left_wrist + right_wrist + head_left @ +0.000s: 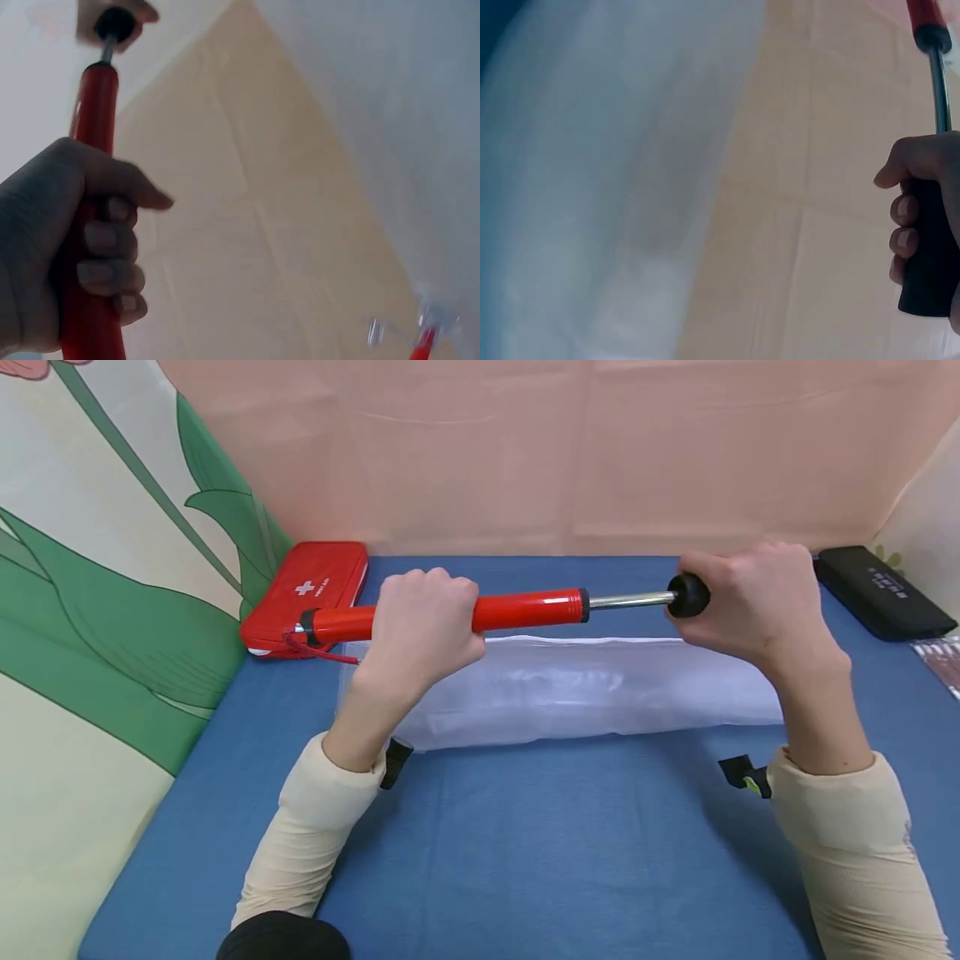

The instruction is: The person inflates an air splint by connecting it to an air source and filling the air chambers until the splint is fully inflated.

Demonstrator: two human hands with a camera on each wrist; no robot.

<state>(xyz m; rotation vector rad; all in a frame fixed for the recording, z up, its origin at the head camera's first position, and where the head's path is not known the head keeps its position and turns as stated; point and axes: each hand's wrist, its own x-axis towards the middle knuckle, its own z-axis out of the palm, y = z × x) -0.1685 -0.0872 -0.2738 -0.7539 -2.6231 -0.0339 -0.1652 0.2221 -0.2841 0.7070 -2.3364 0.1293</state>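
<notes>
A red hand pump (532, 608) is held level above the table, its metal rod (632, 600) partly drawn out. My left hand (427, 622) grips the red barrel, fingers curled round it in the left wrist view. The black handle (926, 255) is in the grip of my right hand (757, 602). A thin red hose (318, 652) leaves the barrel's left end. In the left wrist view, a red hose end (424, 343) meets a clear valve (435, 313). Beneath the pump lies a puffed, clear plastic inflatable (570, 693), partly behind my left forearm.
A red first-aid case (311, 581) lies at the back left. At the back right is a black zip case (881, 589), with a patterned packet (943, 658) by its front edge. Blue cloth (555, 843) covers the table, and a pink wall sheet (480, 460) stands behind.
</notes>
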